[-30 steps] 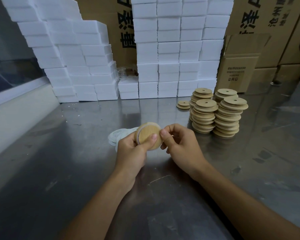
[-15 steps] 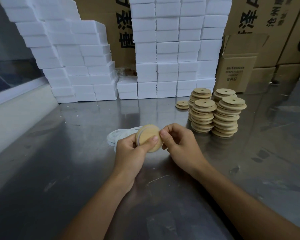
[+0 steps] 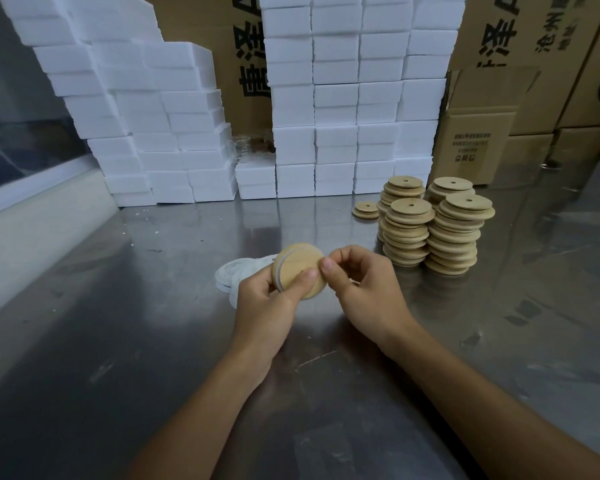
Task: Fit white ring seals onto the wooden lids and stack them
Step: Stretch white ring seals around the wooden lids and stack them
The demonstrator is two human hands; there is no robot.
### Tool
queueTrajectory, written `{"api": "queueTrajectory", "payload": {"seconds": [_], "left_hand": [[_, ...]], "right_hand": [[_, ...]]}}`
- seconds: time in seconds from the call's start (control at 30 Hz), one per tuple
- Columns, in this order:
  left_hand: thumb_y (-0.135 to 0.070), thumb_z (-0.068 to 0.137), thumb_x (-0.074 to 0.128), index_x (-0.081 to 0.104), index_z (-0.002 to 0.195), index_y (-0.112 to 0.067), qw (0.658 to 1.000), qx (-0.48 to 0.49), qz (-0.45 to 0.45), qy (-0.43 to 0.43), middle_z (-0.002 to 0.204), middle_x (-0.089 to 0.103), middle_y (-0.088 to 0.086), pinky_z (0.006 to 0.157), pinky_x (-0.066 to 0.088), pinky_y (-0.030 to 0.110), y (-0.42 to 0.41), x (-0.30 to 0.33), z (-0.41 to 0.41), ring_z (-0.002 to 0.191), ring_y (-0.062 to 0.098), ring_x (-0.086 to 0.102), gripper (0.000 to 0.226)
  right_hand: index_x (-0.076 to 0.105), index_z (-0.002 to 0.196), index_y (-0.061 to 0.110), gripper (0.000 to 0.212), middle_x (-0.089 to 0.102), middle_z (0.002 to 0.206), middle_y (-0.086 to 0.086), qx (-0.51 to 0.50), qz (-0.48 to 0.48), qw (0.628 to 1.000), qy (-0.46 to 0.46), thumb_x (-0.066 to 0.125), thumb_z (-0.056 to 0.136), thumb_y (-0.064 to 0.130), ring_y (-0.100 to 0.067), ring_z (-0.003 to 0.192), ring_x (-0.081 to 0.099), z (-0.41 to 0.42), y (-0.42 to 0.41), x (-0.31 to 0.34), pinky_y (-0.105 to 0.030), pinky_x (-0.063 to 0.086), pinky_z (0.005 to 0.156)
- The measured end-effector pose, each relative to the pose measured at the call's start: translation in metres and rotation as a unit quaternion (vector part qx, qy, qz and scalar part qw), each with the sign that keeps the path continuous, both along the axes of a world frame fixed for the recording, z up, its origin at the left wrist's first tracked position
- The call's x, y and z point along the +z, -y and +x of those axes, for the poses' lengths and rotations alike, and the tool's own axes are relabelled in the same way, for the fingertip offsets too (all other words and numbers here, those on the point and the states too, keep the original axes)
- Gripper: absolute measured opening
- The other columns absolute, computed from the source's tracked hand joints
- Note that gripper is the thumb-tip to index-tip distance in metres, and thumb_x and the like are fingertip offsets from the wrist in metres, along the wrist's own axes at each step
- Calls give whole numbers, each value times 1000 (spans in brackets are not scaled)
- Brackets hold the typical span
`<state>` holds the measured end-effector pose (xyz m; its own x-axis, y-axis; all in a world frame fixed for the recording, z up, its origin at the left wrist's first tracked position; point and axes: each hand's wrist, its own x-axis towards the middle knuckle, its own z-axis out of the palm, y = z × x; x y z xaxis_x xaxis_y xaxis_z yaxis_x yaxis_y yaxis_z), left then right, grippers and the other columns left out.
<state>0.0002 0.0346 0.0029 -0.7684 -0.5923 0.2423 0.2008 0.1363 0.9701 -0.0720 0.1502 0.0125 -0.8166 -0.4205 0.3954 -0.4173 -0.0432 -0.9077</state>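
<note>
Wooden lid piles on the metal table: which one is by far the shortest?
The short pile, left of the four tall stacks, nearest the white foam blocks. It holds only a couple of lids; the others rise many lids high.

The table (image 3: 118, 341) is brushed metal, glossy and scuffed. The lid (image 3: 300, 271) and the stacked lids (image 3: 452, 233) are pale matt wood, smooth-faced. The ring seals (image 3: 232, 273) look like white rubbery plastic. Behind stand matt white foam blocks (image 3: 336, 98) and brown cardboard boxes (image 3: 478, 147).
</note>
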Motion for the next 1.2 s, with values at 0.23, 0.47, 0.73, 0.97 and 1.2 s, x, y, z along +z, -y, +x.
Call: {"api": "queueTrajectory", "payload": {"seconds": [0.23, 0.47, 0.73, 0.97, 1.2], "left_hand": [[-22, 82, 77, 74, 90, -20, 1000, -1, -24, -3, 77, 71, -9, 54, 40, 13, -1, 2, 3, 64, 1, 60, 8], [-23, 81, 75, 68, 82, -12, 992, 11, 124, -20, 41, 52, -14, 36, 30, 6, -2, 9, 2, 32, -1, 44, 13], [-27, 90, 69, 66, 91, -12, 995, 48, 88, -2, 58, 66, 5, 37, 32, 11, -9, 10, 2, 33, 2, 41, 16], [-32, 92, 64, 59, 81, -32, 969, 178, -170, 35, 74, 62, -18, 61, 41, 10, -4, 5, 2, 69, 0, 59, 12], [-23, 95, 60, 67, 77, -18, 953, 189, -213, 100, 74, 71, -6, 68, 53, 34, 2, 3, 1, 72, 21, 66, 20]], "right_hand": [[65, 82, 11, 10, 65, 76, -1, -49, -28, 996, -70, 67, 91, 14, -21, 71, 60, -2, -4, 4, -34, 48, 61], [66, 88, -2, 15, 65, 72, -2, 34, -64, 997, 13, 70, 89, 12, -7, 59, 58, 3, 1, 1, -16, 45, 54], [67, 88, 2, 14, 64, 68, 2, 14, -48, 997, 56, 69, 90, 16, -7, 61, 56, 2, 1, 0, -19, 44, 56], [64, 79, 14, 13, 64, 64, 9, -37, -37, 998, 22, 67, 92, 15, -7, 61, 59, -2, -1, -1, -20, 45, 57], [59, 79, 24, 20, 64, 76, 10, -76, 12, 991, -106, 67, 91, 11, -9, 68, 62, 2, -1, -4, -19, 47, 58]]}}
